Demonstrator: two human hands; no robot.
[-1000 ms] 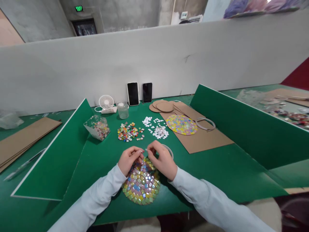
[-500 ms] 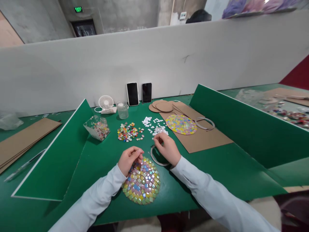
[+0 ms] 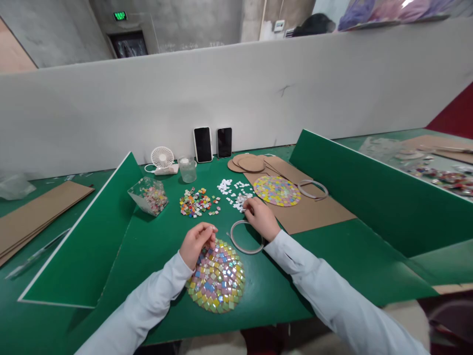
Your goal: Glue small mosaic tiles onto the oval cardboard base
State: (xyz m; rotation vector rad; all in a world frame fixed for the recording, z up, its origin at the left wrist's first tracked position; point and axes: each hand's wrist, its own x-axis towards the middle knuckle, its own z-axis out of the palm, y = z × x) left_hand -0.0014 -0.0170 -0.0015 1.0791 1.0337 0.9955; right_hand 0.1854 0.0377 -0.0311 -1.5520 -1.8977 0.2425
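Note:
My left hand [image 3: 196, 245] is closed in a pinch above the upper left rim of a round mosaic coaster [image 3: 218, 281], which is covered in shiny yellow, pink, green and blue tiles. Whatever its fingertips hold is too small to make out. My right hand [image 3: 261, 218] has its fingers bent together at the near edge of a scatter of small white pieces [image 3: 241, 201]; what is between the fingertips is hidden. Just below that hand a pale ring of tubing [image 3: 233, 237] lies on the green table. A pile of mixed coloured tiles [image 3: 194, 203] lies left of the white pieces.
A second mosaic disc [image 3: 277, 191] and another ring [image 3: 313, 196] lie on cardboard [image 3: 314, 217]. Round cardboard blanks [image 3: 251, 163], two phones [image 3: 203, 144], a small fan [image 3: 162, 157], a cup [image 3: 187, 170] and a tile-filled box [image 3: 153, 198] stand behind. Green panels [image 3: 354, 182] flank the space.
My right hand has moved slightly away from me and to the right, from above the tubing ring to the white pieces, uncovering more of the ring. My left hand has barely shifted.

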